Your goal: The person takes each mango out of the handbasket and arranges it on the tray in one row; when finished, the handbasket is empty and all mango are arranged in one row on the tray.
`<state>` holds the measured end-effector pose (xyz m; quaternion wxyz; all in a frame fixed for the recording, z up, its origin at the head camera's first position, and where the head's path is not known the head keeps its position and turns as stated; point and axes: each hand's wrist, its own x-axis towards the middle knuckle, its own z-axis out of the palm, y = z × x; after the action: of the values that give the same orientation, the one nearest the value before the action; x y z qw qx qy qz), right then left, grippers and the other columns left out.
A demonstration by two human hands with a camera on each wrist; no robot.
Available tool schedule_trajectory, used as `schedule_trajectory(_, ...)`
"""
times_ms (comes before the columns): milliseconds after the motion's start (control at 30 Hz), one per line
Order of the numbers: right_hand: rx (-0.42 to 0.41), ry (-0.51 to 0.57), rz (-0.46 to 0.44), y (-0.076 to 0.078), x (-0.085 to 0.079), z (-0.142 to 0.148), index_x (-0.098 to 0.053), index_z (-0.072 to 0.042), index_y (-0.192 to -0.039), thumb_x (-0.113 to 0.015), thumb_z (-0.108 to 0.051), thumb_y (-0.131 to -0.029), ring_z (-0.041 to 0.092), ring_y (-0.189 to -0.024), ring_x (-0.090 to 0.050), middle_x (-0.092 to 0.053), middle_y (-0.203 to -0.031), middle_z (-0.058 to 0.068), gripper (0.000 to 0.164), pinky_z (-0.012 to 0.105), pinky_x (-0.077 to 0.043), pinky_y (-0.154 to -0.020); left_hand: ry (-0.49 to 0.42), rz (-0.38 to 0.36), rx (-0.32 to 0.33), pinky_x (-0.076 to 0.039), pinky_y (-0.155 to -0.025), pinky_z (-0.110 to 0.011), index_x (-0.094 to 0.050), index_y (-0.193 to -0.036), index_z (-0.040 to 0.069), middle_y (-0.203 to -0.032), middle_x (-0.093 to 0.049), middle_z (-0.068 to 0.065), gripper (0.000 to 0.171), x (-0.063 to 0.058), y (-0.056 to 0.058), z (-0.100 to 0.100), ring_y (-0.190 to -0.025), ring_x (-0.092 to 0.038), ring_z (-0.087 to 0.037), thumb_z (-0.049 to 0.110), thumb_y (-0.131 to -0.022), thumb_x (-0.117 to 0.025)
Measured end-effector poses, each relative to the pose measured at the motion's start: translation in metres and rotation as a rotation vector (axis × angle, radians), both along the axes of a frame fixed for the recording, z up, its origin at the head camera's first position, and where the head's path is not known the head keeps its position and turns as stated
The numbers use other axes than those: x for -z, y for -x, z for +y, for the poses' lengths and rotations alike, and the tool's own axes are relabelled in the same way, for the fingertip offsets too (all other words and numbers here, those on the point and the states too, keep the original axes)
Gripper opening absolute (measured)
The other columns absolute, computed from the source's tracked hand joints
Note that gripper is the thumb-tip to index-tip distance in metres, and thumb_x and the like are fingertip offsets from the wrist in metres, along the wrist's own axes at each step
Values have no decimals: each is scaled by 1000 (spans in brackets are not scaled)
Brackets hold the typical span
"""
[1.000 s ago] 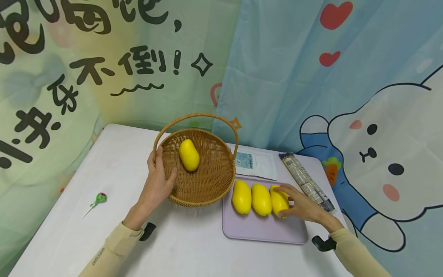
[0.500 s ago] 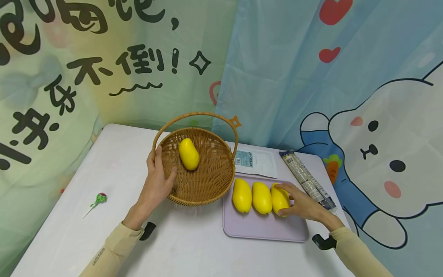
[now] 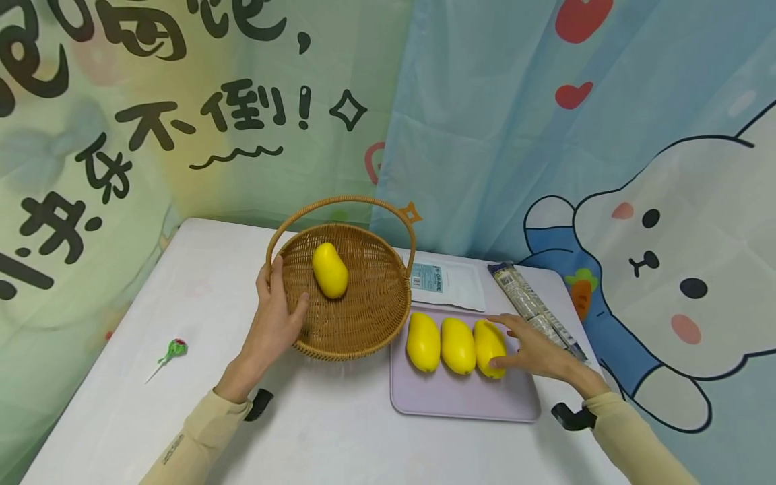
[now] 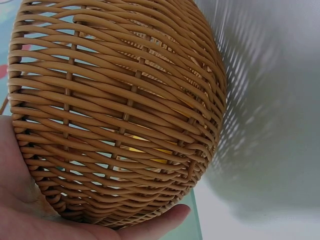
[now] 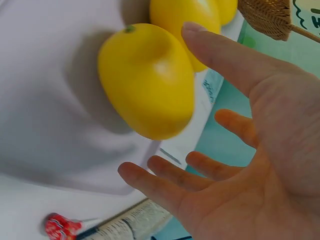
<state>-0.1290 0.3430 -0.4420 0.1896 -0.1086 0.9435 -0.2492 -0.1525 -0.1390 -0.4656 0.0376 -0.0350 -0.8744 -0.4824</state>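
Well, glossy yellow mangoes and a round wicker basket.
Left hand grips the basket's woven side, one mango inside; right hand spreads open beside the rightmost mango of three on a flat lilac tray.

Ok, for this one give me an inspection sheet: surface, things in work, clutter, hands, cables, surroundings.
Surface: white table.
Job's things: wicker basket, tilted toward the person, with one yellow fruit inside; three more yellow fruits in a row on a lilac tray.
Clutter: lollipop, white pouch, long packet.
Grippers: left hand grips the basket's side; right hand, fingers spread, is beside the rightmost fruit.
Cables: nothing seen.
Surroundings: printed cloth backdrop.
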Motion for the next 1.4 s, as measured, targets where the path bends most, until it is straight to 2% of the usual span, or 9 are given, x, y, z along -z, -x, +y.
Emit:
schedule_trajectory(167,2,-46,36,5,-15,-3,-40,-10,-154,-81,-41,-86,52,-132,-45,-31,-159,27,84,65,-50,-95,-3,0,0,-53,-71,-38,3,-164,9,-165,8,-27,83,0,-1,0,-110,-60,-48,21,-105,-53)
schedule_trajectory(400,-26,-27,76,11,-37,-13,-40,-13,-154,-79,-43,-88,49,-136,-42,-31,-160,25,82,65,-48,-98,-9,-6,2,-47,-57,-31,3,-164,9,-165,8,-27,82,0,0,-1,-85,-62,-37,20,-105,-53)
schedule_trajectory(500,-43,-25,83,15,-51,-21,-39,-14,-155,-76,-43,-90,49,-137,-42,-32,-160,23,80,65,-45,-102,-7,-7,4,-46,-57,-30,3,-164,8,-166,9,-26,82,1,1,0,-86,-62,-37,20,-105,-53)
schedule_trajectory(700,-95,-32,153,23,-83,-41,-41,-14,-155,-77,-40,-90,41,-134,-51,-41,-157,18,78,61,-45,-105,-8,0,8,-48,-61,-31,2,-164,8,-165,8,-26,83,1,0,0,-95,-62,-41,21,-105,-54)
schedule_trajectory(833,-159,-28,205,26,-106,-62,-44,-16,-153,-77,-39,-90,37,-130,-55,-46,-154,16,75,60,-47,-104,-7,3,8,-49,-63,-32,2,-164,8,-165,8,-26,83,1,0,0,-100,-61,-44,22,-105,-54)
schedule_trajectory(1067,-260,-35,205,34,-131,-112,-46,-24,-152,-78,-41,-89,28,-130,-55,-50,-150,7,72,53,-52,-99,-8,3,4,-53,-72,-38,4,-164,9,-165,8,-27,83,1,1,1,-113,-58,-49,22,-105,-54)
schedule_trajectory(1200,-354,-24,220,42,-141,-143,-45,-24,-152,-77,-41,-90,25,-130,-55,-48,-152,5,72,53,-51,-100,-10,-4,-1,-52,-69,-37,4,-164,9,-165,8,-27,83,1,1,1,-106,-60,-48,22,-105,-54)
schedule_trajectory(1400,-447,-12,234,56,-146,-183,-44,-22,-153,-75,-42,-92,19,-126,-53,-46,-153,1,71,47,-48,-100,-8,-3,0,-54,-73,-41,3,-164,9,-165,8,-27,83,1,1,1,-115,-58,-51,23,-105,-54)
